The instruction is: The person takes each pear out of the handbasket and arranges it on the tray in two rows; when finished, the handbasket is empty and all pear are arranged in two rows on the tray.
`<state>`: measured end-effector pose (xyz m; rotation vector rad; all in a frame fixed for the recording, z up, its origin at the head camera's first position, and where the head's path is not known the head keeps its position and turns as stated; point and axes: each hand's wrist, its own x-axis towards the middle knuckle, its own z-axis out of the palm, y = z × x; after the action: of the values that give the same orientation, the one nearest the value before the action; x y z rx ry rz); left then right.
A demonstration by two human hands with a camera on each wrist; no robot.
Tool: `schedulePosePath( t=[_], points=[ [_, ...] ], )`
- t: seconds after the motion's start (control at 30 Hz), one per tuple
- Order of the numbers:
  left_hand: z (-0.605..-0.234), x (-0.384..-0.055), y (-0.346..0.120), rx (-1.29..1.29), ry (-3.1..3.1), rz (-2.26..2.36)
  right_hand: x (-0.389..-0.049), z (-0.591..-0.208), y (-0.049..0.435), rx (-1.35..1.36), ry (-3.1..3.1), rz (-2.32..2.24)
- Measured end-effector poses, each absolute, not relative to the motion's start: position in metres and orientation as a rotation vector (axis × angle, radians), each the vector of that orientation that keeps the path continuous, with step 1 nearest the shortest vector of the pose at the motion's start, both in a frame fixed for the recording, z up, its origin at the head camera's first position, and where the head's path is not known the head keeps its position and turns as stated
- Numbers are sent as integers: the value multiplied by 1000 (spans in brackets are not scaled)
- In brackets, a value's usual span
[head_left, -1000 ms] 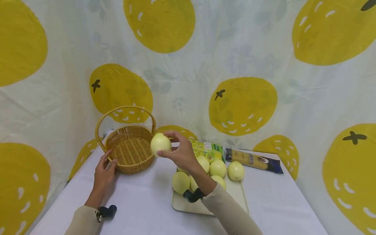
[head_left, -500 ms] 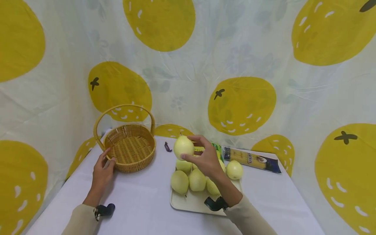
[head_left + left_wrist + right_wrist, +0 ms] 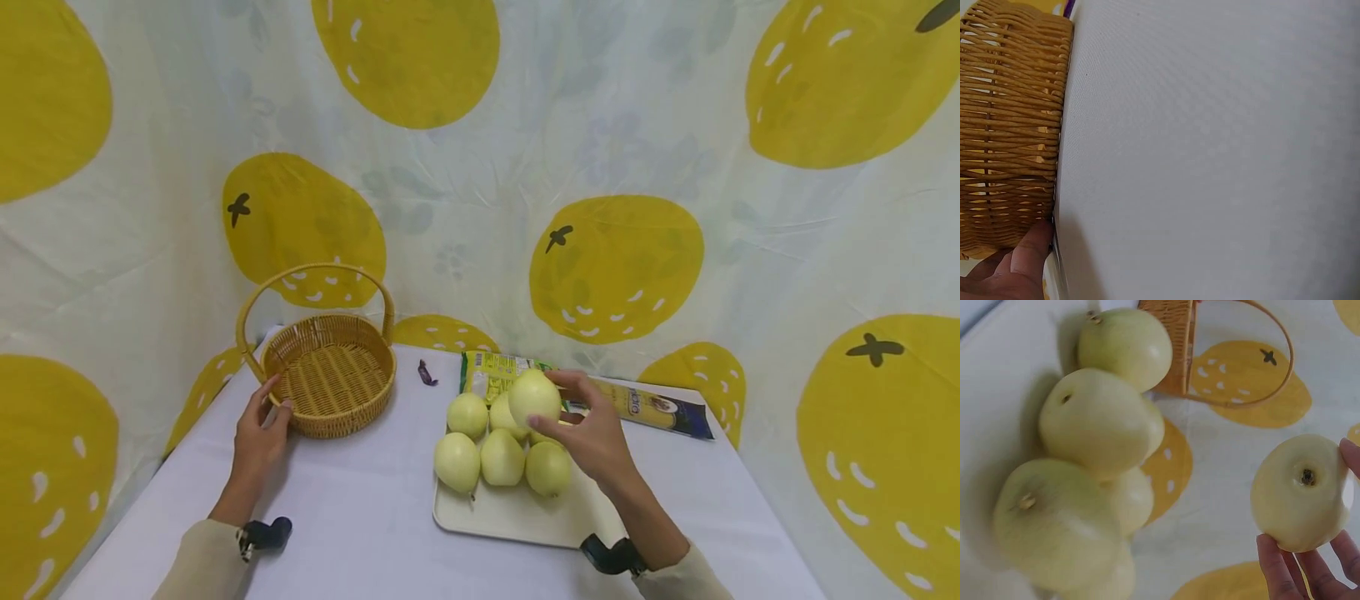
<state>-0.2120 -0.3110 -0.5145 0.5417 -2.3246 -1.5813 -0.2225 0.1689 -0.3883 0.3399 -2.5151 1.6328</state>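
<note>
My right hand [image 3: 596, 433] holds a pale yellow-green pear [image 3: 534, 398] by thumb and fingertips above the right part of the tray. In the right wrist view the held pear [image 3: 1300, 494] shows its dark blossom end, with fingers below it. Several similar pears [image 3: 502, 457] lie on the cream tray [image 3: 517, 523]; the raised hand and pear hide part of them. At the left stands a round wicker basket [image 3: 333, 383] with a tall arched handle, nothing inside. My left hand [image 3: 258, 437] touches its near-left side, fingertips against the woven wall [image 3: 1010, 137].
Behind the tray lies a green and yellow packet [image 3: 487, 371]. A long blue and yellow packet [image 3: 660, 406] lies to its right, partly behind the right hand. A small dark wrapped sweet [image 3: 426, 372] sits between basket and tray. A fruit-print curtain [image 3: 450, 208] rises behind the white table.
My right hand has carried the pear rightward from beside the basket to above the tray, uncovering the small sweet and front pears. My left hand has stayed at the basket.
</note>
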Motion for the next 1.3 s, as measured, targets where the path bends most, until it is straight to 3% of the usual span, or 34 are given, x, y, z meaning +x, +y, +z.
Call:
schedulePosePath(
  t=[0.57, 1.3],
  points=[
    [-513, -209, -306, 547, -2324, -1585, -199, -426, 247, -11, -2691, 1477],
    [-512, -209, -296, 507, -2303, -1613, -189, -475, 276, -178, -2858, 1333]
  ],
)
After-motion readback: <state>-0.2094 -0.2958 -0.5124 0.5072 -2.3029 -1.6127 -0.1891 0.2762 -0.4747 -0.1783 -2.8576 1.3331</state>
